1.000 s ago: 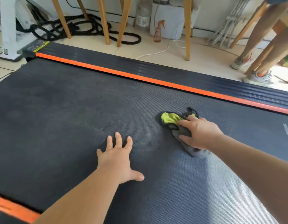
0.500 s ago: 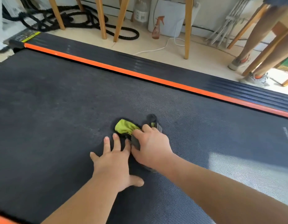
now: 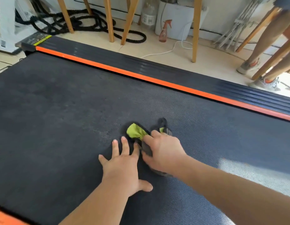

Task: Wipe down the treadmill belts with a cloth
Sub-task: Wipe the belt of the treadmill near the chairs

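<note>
Left hand [image 3: 123, 166] is planted flat on the dark treadmill belt [image 3: 59, 119], fingers straight and fanned apart, thumb out toward three o'clock. At its one o'clock, just beside the fingertips, the right hand [image 3: 163, 155] presses the cloth [image 3: 135, 132] onto the belt, fingers curled and clamped over the grey fabric. A lime-green fold pokes out toward eleven o'clock. The cloth sits near mid-belt. The orange side stripe [image 3: 157, 82] runs past at twelve o'clock. Beyond it, a spray bottle [image 3: 164, 32] stands on the floor, with black rope [image 3: 85, 21] coiled at eleven.
</note>
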`<state>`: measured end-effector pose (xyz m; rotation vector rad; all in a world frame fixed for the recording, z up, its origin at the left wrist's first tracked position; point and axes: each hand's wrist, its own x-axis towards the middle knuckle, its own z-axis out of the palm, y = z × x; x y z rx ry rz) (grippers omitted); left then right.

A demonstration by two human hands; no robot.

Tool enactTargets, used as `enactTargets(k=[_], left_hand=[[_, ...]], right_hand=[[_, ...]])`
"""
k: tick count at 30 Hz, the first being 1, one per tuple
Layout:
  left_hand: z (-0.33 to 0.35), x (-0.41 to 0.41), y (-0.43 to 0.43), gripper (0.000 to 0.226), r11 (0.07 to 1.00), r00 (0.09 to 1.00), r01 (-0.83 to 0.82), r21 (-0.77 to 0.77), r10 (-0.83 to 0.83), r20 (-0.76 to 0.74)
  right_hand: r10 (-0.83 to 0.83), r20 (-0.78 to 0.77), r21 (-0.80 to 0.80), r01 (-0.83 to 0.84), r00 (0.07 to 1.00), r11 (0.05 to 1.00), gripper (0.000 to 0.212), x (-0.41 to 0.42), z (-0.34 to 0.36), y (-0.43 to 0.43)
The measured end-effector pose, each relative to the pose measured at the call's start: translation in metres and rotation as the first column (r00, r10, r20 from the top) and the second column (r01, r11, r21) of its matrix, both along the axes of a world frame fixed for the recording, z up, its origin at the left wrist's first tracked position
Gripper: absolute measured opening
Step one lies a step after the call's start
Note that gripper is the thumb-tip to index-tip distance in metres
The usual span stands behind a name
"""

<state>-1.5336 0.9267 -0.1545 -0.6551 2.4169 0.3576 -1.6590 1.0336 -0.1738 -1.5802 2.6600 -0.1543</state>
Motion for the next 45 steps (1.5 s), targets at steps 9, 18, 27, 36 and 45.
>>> enactTargets(k=[9,18,27,36,45], left_hand=[[-0.002,0.003,0.000,0.142,1.000,1.000,-0.009,0.006,0.009,-0.024],[-0.001,0.003,0.001,0.135,1.000,1.000,-0.004,0.004,0.004,-0.023],[-0.003,0.004,0.001,0.142,1.000,0.999,-0.018,0.004,0.018,-0.032],[-0.006,0.004,0.001,0.142,1.000,0.999,-0.015,-0.010,0.015,-0.031],[-0.004,0.004,0.002,0.141,1.000,0.999,-0.020,-0.016,0.020,-0.030]], right_hand=[[-0.585,-0.011,0.068,0.584,0.811,0.809,0.042,-0.093,0.010,0.005],[0.149,0.000,0.031,-0.149,0.989,0.988,0.038,-0.032,0.003,0.044],[-0.574,-0.029,0.012,0.575,0.818,0.818,0.040,-0.053,0.001,0.013],[-0.358,-0.041,0.117,0.360,0.933,0.926,0.044,-0.104,0.012,0.076],[-0.487,0.016,-0.002,0.487,0.873,0.873,0.037,-0.026,0.004,0.014]])
